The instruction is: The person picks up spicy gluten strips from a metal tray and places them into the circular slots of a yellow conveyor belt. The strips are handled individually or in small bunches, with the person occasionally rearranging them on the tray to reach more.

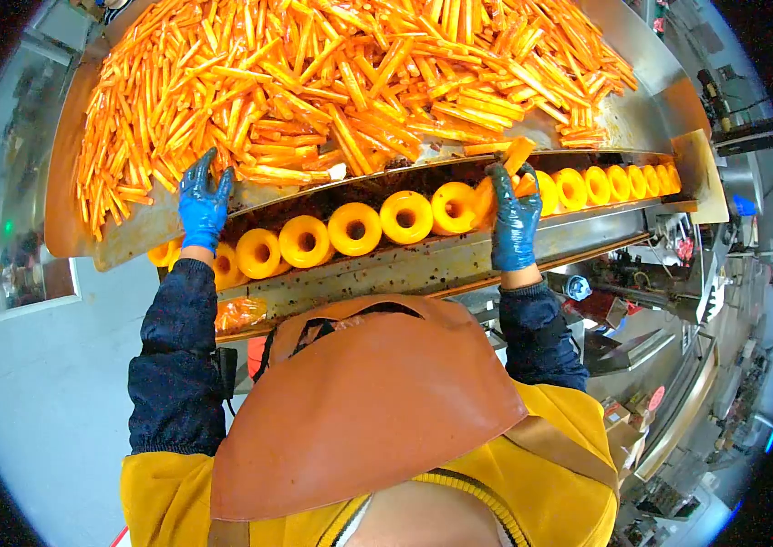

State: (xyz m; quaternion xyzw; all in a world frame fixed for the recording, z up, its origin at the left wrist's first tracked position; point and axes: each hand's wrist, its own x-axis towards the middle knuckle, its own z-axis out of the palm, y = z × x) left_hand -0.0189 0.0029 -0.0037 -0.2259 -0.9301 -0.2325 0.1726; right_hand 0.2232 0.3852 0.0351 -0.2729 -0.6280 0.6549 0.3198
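Observation:
A large heap of glossy orange, oily-looking food sticks [313, 87] lies on a metal tray [628, 128]. My left hand [204, 205], in a blue glove, is at the tray's near edge on the left, fingers spread beside the sticks and holding nothing. My right hand [516, 223], its glove dark with sauce, grips a few orange sticks [519, 155] over the near edge. Below it runs a row of yellow tubes [354, 228] with round openings; one beside my right hand is partly covered by orange sticks and fingers.
A stained metal ledge [386, 273] runs below the tubes, with a clear bag of orange pieces [240, 314] at its left end. A tan board [700, 178] stands at the tray's right end. Machinery and boxes [619, 415] are on the right.

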